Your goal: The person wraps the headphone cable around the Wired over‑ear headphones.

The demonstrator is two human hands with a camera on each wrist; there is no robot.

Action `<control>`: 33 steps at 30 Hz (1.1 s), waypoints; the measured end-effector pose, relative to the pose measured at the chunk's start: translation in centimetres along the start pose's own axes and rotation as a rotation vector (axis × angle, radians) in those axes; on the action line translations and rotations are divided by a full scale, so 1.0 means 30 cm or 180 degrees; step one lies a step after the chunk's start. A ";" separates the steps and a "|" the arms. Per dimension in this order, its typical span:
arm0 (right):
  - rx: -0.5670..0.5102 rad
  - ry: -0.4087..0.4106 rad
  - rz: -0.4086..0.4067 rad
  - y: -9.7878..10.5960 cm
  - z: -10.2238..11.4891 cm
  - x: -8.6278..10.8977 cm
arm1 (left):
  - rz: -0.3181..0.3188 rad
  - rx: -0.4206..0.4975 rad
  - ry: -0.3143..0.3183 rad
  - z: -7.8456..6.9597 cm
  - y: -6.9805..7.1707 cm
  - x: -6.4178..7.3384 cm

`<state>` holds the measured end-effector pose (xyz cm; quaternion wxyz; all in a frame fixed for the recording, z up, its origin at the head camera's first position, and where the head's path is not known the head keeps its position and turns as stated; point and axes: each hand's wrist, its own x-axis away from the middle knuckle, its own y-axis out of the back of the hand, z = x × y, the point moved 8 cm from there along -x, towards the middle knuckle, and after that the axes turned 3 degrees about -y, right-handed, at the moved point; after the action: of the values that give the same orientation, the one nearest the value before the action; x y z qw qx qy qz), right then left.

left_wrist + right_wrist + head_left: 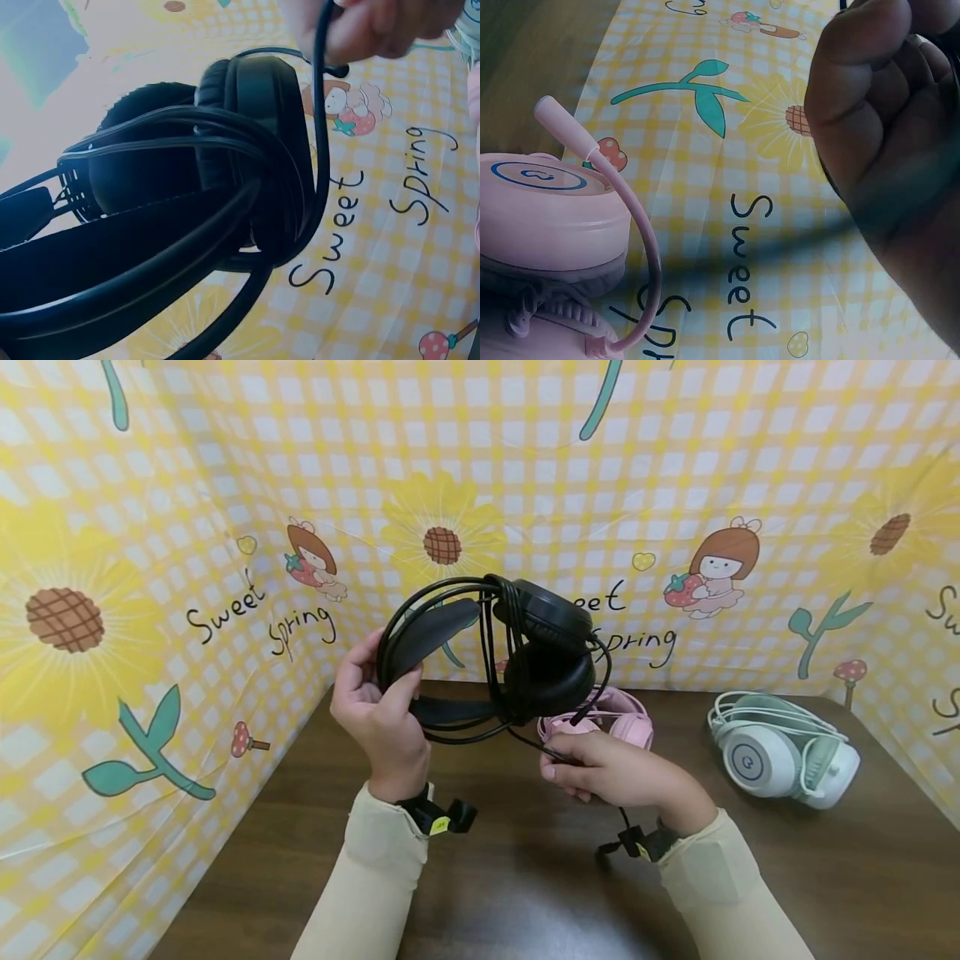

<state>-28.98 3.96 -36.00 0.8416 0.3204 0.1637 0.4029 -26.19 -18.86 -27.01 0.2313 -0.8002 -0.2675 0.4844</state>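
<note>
A black over-ear headset (551, 612) is held up above the table by my left hand (378, 718), whose thumb and fingers grip its headband. Loops of its black cable (435, 740) run round the band and cross beside the ear cups. Below the cups, my right hand (615, 768) pinches a loose length of that cable, which trails down past the wrist. The left wrist view shows the cups with cable strands (187, 112) over them, and part of the right hand (390, 26). In the right wrist view the curled fingers (855, 112) show close up.
Behind the right hand lies a pink headset (632, 731) with a microphone boom (649, 247). Farther right on the brown table (480, 860) is a white and green headset (761, 764) with its cable wound round it. Yellow checked cloth (525, 485) hangs at the back and sides.
</note>
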 end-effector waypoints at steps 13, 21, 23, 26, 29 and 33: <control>-0.0023 0.0083 -0.0123 0.020 0.027 0.013 | 0.0482 -0.0442 -0.0365 -0.016 -0.027 0.011; -0.0001 0.0006 -0.0214 0.039 0.031 0.031 | 0.0960 -0.0772 -0.0670 -0.028 -0.062 0.030; -0.0021 -0.0010 -0.0211 0.041 0.033 0.034 | 0.1007 -0.0813 -0.0695 -0.026 -0.066 0.032; -0.0031 0.0005 -0.0179 0.040 0.036 0.034 | 0.1061 -0.0865 -0.0741 -0.024 -0.072 0.034; -0.0015 0.0018 -0.0158 0.039 0.035 0.035 | 0.1155 -0.0907 -0.0787 -0.023 -0.081 0.036; 0.0027 0.0022 -0.0172 0.043 0.035 0.040 | 0.1310 -0.0985 -0.0868 -0.026 -0.095 0.040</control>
<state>-28.41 5.09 -34.39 0.8502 0.3180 0.1769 0.3804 -25.59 -16.02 -25.67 -0.0347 -0.7909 -0.1988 0.5777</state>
